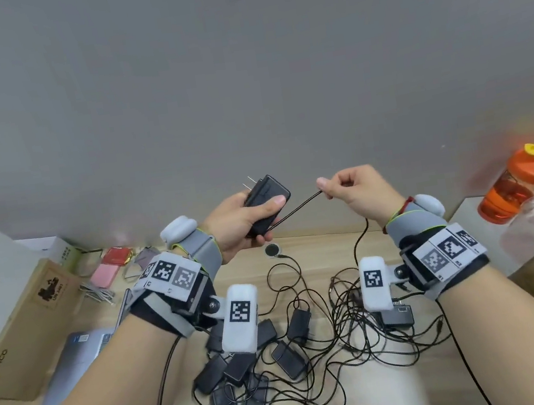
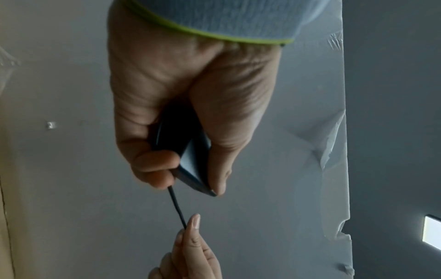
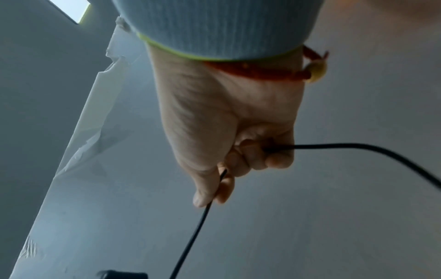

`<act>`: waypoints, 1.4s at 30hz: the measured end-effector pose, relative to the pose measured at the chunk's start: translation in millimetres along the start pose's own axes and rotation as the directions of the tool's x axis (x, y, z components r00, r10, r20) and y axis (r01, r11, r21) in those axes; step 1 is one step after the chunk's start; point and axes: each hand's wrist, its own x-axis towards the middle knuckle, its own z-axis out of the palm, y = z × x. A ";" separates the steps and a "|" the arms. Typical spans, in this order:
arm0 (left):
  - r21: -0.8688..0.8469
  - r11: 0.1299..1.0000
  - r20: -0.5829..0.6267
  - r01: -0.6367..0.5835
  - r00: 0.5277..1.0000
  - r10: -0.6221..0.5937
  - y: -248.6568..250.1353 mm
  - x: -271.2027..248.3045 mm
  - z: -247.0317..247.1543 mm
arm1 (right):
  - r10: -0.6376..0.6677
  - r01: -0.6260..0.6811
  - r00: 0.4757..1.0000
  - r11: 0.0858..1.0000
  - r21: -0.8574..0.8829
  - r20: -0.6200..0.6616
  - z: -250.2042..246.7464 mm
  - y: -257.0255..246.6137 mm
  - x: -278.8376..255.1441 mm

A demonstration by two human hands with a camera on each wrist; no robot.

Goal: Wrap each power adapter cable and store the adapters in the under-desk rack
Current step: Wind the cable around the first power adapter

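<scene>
Left hand (image 1: pixel 237 220) wrapped around black adapter (image 1: pixel 267 202); right hand (image 1: pixel 357 192) pinching its taut cable (image 1: pixel 298 209)

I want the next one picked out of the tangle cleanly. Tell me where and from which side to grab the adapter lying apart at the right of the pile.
Grip the adapter by its black body, across the two long flat sides, coming straight down from above. Its body lies flat on the desk, partly hidden under the right wrist mount. Avoid the loose cables looped beside it.
</scene>
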 end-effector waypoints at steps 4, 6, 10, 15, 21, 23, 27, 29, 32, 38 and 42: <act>0.054 0.998 -0.007 -0.022 1.000 0.022 -3.1 3.4 -0.4 | 0.016 -0.014 0.998 0.999 -0.035 0.055 -5.1 0.9 -1.8; 0.072 0.997 -0.011 -0.018 1.000 0.019 -3.8 5.3 2.2 | 0.005 -0.011 0.976 1.000 0.026 0.216 -2.1 -10.3 -9.2; 0.155 0.988 0.008 -0.011 1.000 0.010 -3.2 6.3 5.2 | -0.055 0.006 0.941 0.989 0.149 0.334 10.7 -28.0 -18.9; 0.170 0.985 -0.005 -0.035 0.999 0.036 -1.3 8.4 6.4 | -0.079 0.033 0.955 0.986 0.162 0.284 11.4 -33.0 -20.9; -0.130 0.990 -0.091 -0.060 0.995 0.048 -1.1 10.9 11.2 | -0.116 0.068 0.963 0.978 0.196 0.244 16.2 -37.3 -23.8; -0.136 0.987 -0.151 -0.091 0.986 0.070 -2.3 11.2 11.8 | -0.124 0.078 0.960 0.979 0.187 0.251 17.9 -37.4 -24.8; -0.039 0.986 -0.271 -0.163 0.951 0.147 -2.0 12.8 4.7 | -0.109 0.082 0.946 0.992 0.099 0.305 15.7 -36.0 -29.1; 0.061 0.983 -0.296 -0.171 0.938 0.181 -3.5 13.0 -0.7 | -0.099 0.082 0.943 0.994 0.066 0.319 9.7 -36.4 -31.0; 0.170 0.976 -0.302 -0.138 0.935 0.184 -10.5 13.4 -5.4 | -0.103 0.079 0.950 0.993 0.092 0.294 0.7 -37.5 -30.0; 0.296 0.952 -0.234 -0.078 0.960 0.151 -22.2 17.5 -1.6 | -0.158 0.140 0.959 0.986 0.092 0.237 1.7 -45.8 -16.4; 0.346 0.929 -0.126 -0.131 0.975 0.184 -16.6 10.3 9.6 | -0.185 0.170 0.968 0.981 0.097 0.170 1.7 -46.9 -7.1</act>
